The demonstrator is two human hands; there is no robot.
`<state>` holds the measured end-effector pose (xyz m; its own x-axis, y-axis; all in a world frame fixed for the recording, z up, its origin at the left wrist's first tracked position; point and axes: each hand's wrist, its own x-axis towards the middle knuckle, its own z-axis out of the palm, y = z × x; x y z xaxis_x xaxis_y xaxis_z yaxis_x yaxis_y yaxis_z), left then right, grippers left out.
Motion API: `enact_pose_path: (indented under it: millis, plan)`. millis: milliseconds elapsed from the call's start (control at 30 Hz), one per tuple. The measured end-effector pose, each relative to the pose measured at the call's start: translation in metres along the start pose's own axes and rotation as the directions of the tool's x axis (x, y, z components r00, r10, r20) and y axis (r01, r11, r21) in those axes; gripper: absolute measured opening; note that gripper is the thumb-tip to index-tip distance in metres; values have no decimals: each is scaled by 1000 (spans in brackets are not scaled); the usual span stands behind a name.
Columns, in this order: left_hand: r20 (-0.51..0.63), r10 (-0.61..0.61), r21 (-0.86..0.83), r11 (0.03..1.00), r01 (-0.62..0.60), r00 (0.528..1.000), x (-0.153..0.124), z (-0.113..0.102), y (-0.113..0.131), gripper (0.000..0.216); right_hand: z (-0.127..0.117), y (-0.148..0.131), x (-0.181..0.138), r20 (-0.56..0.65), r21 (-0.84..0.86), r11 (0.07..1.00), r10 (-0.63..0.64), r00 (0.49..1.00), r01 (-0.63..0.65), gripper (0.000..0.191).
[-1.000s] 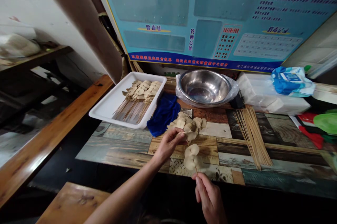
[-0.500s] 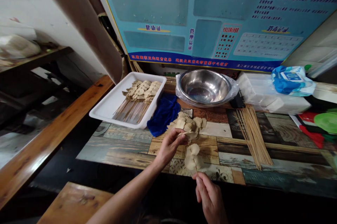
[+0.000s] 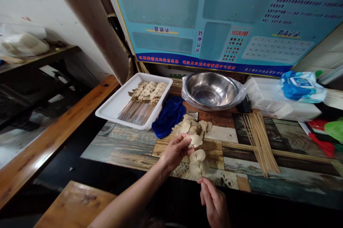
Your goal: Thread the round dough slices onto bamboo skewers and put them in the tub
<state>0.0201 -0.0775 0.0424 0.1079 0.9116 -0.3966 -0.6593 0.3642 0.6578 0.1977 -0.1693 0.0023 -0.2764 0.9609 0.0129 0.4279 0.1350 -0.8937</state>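
My right hand [image 3: 213, 199] is closed around the lower end of a thin skewer [image 3: 201, 175], low at the table's front edge. Pale, thin, rounded slices [image 3: 198, 166] are threaded along the skewer. My left hand [image 3: 174, 152] pinches another pale slice [image 3: 196, 140] between thumb and fingers, close to the skewer's upper end. Whether the skewer's tip touches that slice I cannot tell. Just behind my left hand, a heap of loose slices [image 3: 187, 125] lies on the patterned tabletop [image 3: 125, 149].
At the left, a white tray [image 3: 104, 114] holds several filled skewers [image 3: 147, 94]. A blue cloth [image 3: 168, 117] lies beside it. Behind the heap stands a steel bowl [image 3: 211, 90] in plastic. To the right are bare skewers [image 3: 261, 144] and a blue-white wipes pack [image 3: 302, 87].
The view has shifted slightly, so the scene sits a little further right. My left hand has drawn its slice slightly nearer to me. My right hand still grips the skewer.
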Motion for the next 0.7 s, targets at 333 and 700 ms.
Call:
enact_pose_path:
  millis: [333, 700]
  plan:
    - [-7, 259, 265, 932, -248, 966, -2, 0, -14, 35, 4, -11, 0, 19, 92, 984, 149, 989, -150, 44]
    - [74, -43, 110, 993, 35, 996, -8, -5, -13, 41, 2, -17, 6, 56, 138, 972, 186, 981, -192, 45]
